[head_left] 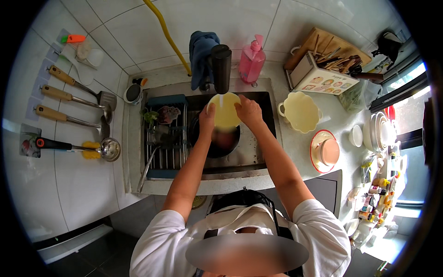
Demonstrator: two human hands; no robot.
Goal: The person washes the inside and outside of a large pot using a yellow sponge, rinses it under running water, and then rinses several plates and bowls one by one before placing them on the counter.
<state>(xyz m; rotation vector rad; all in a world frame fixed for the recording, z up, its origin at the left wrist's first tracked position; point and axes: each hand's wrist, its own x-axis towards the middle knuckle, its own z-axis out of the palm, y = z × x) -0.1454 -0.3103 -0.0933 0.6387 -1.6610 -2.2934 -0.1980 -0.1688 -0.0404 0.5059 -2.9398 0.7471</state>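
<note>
A pale yellow bowl [224, 113] is held between my two hands over the sink [253, 159], under the dark faucet [221, 69]. A thin whitish streak below the spout looks like running water. My left hand [207, 121] grips the bowl's left rim, fingers partly hidden behind it. On the opposite rim, my right hand [249, 112] is closed, its thumb at the edge. Beneath the bowl sits a round dark pan [224, 151], partly covered by the bowl and my left forearm. A blurred patch hides the bowl's lower edge.
Left of the pan lies a drying rack [157, 173] with a ladle-like handle across it. A blue cloth [202, 55] and a pink pump bottle [252, 60] stand behind. To the right are a scalloped yellow bowl [301, 112], a red-rimmed plate [316, 161] and a utensil holder [318, 76].
</note>
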